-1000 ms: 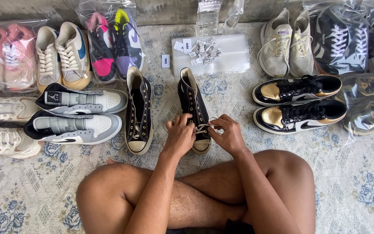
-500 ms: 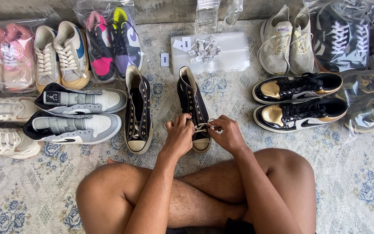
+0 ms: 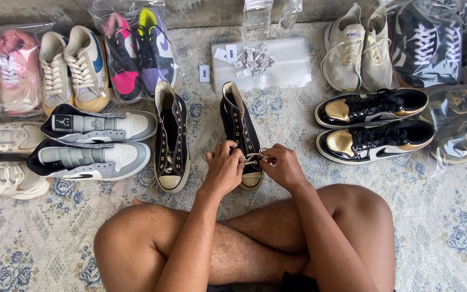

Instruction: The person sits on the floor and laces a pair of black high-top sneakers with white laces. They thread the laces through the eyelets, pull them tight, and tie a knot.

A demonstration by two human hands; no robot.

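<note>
Black high-top sneaker (image 3: 238,127) upright on rug, half-laced.

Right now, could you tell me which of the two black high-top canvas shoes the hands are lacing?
The black high-top canvas shoe on the right, nearer the black-and-gold pair: both hands hold its cream lace. Its twin lies untouched.

Your arms are bare all the way up, with no sleeves. Your left hand (image 3: 224,172) and your right hand (image 3: 283,167) have no gloves, no rings and no watch. Your legs are bare too, and there is hair on your shins. At 6 o'clock, right at the bottom edge, a small bit of dark shorts (image 3: 298,282) peeks out between your legs.
</note>
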